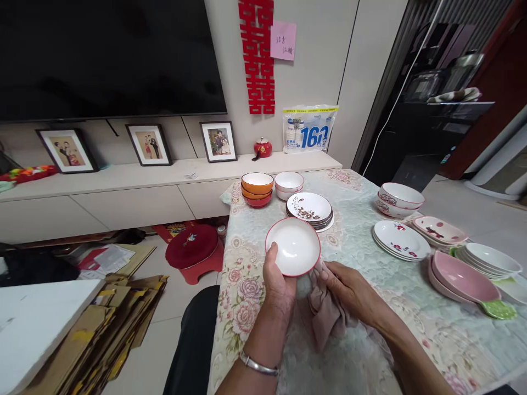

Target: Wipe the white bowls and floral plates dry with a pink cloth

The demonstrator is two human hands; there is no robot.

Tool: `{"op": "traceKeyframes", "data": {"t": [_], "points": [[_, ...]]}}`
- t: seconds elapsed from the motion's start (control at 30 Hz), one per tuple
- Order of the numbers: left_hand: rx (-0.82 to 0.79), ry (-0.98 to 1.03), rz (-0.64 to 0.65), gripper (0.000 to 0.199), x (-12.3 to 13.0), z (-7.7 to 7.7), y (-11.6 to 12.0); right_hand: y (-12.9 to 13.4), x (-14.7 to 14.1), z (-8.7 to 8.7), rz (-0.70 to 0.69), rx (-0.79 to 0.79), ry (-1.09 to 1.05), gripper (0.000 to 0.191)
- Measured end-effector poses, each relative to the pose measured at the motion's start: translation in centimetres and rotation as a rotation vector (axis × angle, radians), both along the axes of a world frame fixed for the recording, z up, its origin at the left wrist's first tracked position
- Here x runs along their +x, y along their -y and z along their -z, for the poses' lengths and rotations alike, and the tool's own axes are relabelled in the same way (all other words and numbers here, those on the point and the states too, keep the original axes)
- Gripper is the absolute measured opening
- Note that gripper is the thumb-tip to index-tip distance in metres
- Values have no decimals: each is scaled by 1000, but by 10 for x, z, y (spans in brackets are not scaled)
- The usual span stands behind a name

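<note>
In my left hand [278, 282] is a white bowl [294, 247] with a red rim, tilted toward me, my thumb over its inner edge and the other fingers hidden beneath. My right hand [349, 288] grips a brownish-pink cloth [325, 310] against the bowl's lower right side; part of the cloth hangs down. Just beyond the bowl, a stack of white plates [308, 206] with brown flower patterns sits on the table. Behind it are stacked orange and red bowls [257, 184] and white bowls with pink rims [289, 181].
A flowered cloth covers the table [242, 274]. On its right stand flower-decorated plates [401, 240], white bowls [400, 196], pink leaf-handled bowls [465, 276] and small white dishes [492, 258]. A red stool [193, 247] and flattened cardboard [94, 329] are at left.
</note>
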State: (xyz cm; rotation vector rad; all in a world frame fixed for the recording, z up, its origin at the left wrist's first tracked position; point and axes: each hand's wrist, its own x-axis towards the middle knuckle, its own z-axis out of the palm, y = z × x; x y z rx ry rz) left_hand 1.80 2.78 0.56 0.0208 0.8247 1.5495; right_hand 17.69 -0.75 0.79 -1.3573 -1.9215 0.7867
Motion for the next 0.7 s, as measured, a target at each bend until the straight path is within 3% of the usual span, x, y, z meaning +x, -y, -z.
{"op": "traceKeyframes", "data": {"t": [0.13,0.23,0.37,0.53,0.7], "points": [[-10,8,60,35,-1,-1,0,6,4,-10,256,538,248,37],[47,19,112,36,2,-2,2,15,-6,-21,102,727,323,33],[55,52,183,33,6,-7,6,20,-28,-16,0,709,509,25],[102,48,256,29,10,-8,10,13,-32,3,61,717,568,20],[237,83,321,38,13,-7,10,11,-23,-2,99,749,602,26]]}}
